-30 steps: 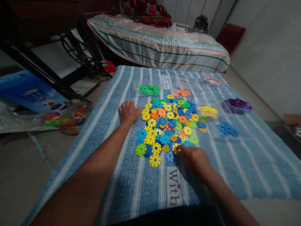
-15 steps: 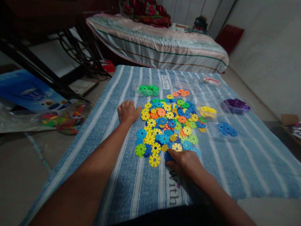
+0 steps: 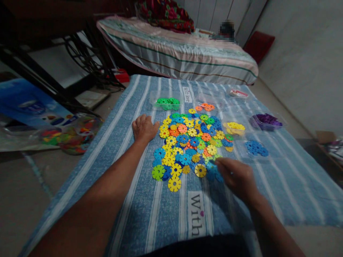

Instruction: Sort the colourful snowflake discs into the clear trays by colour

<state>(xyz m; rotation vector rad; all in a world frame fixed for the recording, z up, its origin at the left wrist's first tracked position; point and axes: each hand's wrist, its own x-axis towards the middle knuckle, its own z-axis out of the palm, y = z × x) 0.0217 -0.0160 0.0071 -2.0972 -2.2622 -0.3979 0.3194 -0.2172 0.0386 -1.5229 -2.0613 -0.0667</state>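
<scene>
A pile of flat notched plastic discs in yellow, blue, green and orange is spread on the striped cloth. My left hand rests on the cloth just left of the pile, its thumb apart from the other fingers and nothing in it. Over the pile's near right edge, my right hand is raised with thumb and fingers pinched. A bit of a blue disc shows at its fingertips; the rest is mostly hidden. Light blue discs lie beneath that hand.
Clear plastic boxes hold sorted discs: green, orange, yellow, purple and blue. A small red-and-white packet lies at the far right of the table. Beyond stands a bed; bags of colourful pieces sit at left.
My right hand has lifted from the pile's near edge and moved right, and the dark blue disc under its fingertips has left that spot. My left hand stays put on the cloth.
</scene>
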